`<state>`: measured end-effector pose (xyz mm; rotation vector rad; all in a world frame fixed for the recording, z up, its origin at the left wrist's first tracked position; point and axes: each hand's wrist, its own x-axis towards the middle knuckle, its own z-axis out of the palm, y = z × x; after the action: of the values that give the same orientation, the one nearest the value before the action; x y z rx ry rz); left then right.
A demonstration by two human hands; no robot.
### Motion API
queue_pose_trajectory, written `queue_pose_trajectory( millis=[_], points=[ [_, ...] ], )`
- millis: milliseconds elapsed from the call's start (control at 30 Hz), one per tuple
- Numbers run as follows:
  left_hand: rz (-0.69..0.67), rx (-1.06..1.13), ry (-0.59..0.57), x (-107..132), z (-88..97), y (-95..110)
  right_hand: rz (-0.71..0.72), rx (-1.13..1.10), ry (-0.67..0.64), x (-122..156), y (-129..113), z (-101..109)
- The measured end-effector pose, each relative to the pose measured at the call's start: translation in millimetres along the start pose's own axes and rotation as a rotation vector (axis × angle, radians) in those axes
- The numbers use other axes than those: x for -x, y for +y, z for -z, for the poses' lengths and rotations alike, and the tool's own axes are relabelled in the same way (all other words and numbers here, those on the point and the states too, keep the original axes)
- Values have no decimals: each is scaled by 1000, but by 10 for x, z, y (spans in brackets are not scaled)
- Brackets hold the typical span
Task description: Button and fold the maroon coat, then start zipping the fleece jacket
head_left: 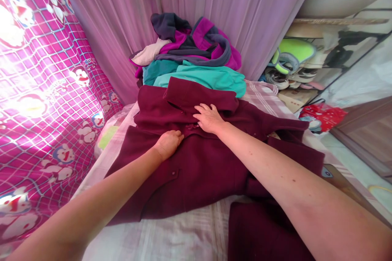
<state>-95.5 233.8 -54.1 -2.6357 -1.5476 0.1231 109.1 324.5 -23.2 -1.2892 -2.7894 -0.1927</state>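
Note:
A maroon buttoned coat [199, 163] lies spread face up on a pale checked bedsheet [171, 232]. My left hand [168, 142] rests on the coat's front at the button line, fingers curled and pressed into the cloth near a button. Just to the right, near the collar [199, 96], my right hand [208, 118] lies on the coat with its fingers bent around a small button or fastening. One coat sleeve [284, 128] stretches off to the right. Another button [174, 173] shows lower down.
Behind the coat sits a heap of clothes [192, 55] in teal, purple, grey and white. A pink cartoon-print sheet [39, 102] hangs at the left, lilac curtains [183, 4] at the back. At the right, shelves [306, 61] hold shoes, with a red bag [321, 116] below.

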Motion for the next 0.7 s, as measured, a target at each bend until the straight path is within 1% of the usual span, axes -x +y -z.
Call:
queue_pose_trajectory(
  millis=[100,167,300,367,433,533,700],
  points=[
    [3,-2,16,13,-35,-20,8,6,-6,27,-5,4],
    [19,36,35,26,-65,-75,10,10,-8,47,-9,10],
    [82,199,102,-12,-88,-241,16,4,-21,73,-19,27],
    [102,269,111,-53,-77,-313,17,0,-26,78,-20,33],
    [102,304,95,-82,-63,-357,18,-4,-30,81,-16,35],
    [98,309,90,-89,-55,-374,19,-12,-31,88,-10,37],
    [78,268,119,-65,-83,-355,14,-23,-43,104,-15,48]
  ],
)
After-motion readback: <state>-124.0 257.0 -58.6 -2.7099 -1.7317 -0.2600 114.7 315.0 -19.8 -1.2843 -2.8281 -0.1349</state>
